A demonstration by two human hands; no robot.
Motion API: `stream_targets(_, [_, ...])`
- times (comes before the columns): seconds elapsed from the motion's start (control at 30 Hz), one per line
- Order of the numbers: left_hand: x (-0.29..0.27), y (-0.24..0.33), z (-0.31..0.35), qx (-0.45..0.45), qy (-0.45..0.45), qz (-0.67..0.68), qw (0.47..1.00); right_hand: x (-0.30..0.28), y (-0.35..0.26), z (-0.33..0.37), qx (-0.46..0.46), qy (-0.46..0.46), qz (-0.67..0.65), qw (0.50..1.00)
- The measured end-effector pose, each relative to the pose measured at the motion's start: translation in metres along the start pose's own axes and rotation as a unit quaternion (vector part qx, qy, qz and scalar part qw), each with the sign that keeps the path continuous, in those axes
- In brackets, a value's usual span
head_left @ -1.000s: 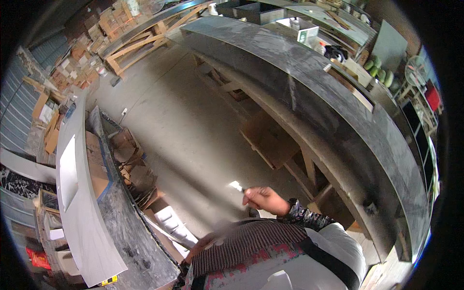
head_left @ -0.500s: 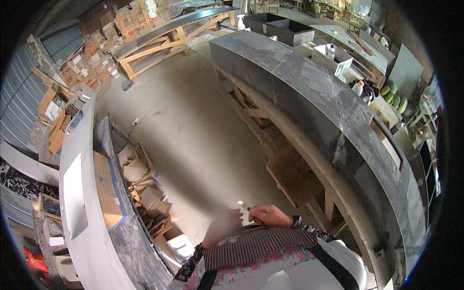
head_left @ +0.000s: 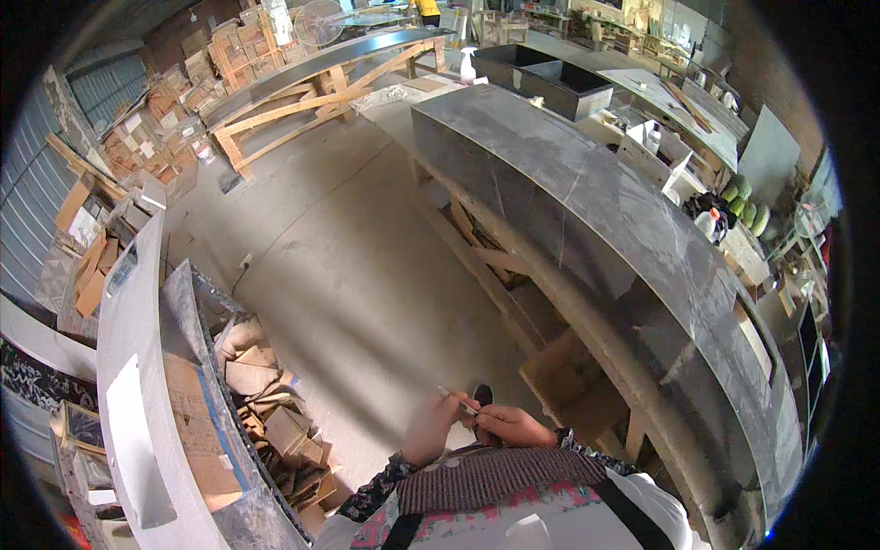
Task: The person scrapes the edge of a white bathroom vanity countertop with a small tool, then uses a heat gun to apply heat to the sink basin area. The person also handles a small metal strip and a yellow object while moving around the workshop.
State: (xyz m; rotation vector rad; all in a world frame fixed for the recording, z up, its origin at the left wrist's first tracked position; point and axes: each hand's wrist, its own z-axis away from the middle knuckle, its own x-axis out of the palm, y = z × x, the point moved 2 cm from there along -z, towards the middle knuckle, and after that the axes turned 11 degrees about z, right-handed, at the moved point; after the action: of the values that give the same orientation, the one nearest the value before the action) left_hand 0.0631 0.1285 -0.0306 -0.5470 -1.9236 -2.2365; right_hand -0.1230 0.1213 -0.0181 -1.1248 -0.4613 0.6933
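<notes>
In front of my apron, my two hands meet at the lower middle of the view. My right hand [head_left: 515, 426] is closed, with the thumb and fingers pinching a slim light-coloured tool [head_left: 466, 408]; its exact kind is too small to make out. Against its other end are the fingers of my left hand [head_left: 429, 431], curled and a little blurred, and they seem to grip it too. The tool slants up toward the left. Just past my hands the dark tip of a shoe [head_left: 482, 394] shows on the floor.
On my right runs a long dark grey stone counter [head_left: 587, 183] with a cutout. A pale slab [head_left: 137, 367] stands on my left beside a pile of cardboard scraps [head_left: 284, 431]. Ahead are a timber trestle [head_left: 321, 101], a white spray bottle [head_left: 467, 64] and a black two-part box [head_left: 545, 81].
My left hand has risen toward the right hand and now meets the slim tool. The view has shifted slightly, and a dark shoe has come into sight.
</notes>
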Motion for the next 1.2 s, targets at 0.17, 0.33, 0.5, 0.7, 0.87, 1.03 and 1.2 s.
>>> stream_targets(0.17, [-0.034,-0.015,-0.079,0.073,0.070,-0.066,0.993,-0.050,-0.023,-0.078,-0.006,-0.030,0.023,0.999])
stream_targets(0.33, [-0.045,0.005,-0.170,0.091,0.130,-0.117,0.980,-0.116,-0.056,-0.140,-0.027,-0.048,0.090,0.994])
stream_targets(0.5, [-0.043,0.035,-0.234,0.132,0.149,-0.112,0.974,-0.164,-0.066,-0.198,-0.011,-0.070,0.086,0.994])
stream_targets(0.7, [-0.050,0.050,-0.291,-0.003,0.169,0.136,0.976,-0.208,-0.078,-0.230,-0.015,-0.081,0.115,0.990])
stream_targets(0.87, [-0.072,0.064,-0.356,-0.026,0.146,0.118,0.982,-0.234,-0.088,-0.271,-0.053,0.014,0.194,0.980])
stream_targets(1.03, [-0.115,0.084,-0.429,-0.048,0.119,0.058,0.990,-0.251,-0.105,-0.322,-0.046,0.107,0.198,0.973])
stream_targets(1.2, [-0.178,0.135,-0.503,-0.007,0.110,0.242,0.964,-0.263,-0.137,-0.345,-0.073,0.173,0.122,0.975])
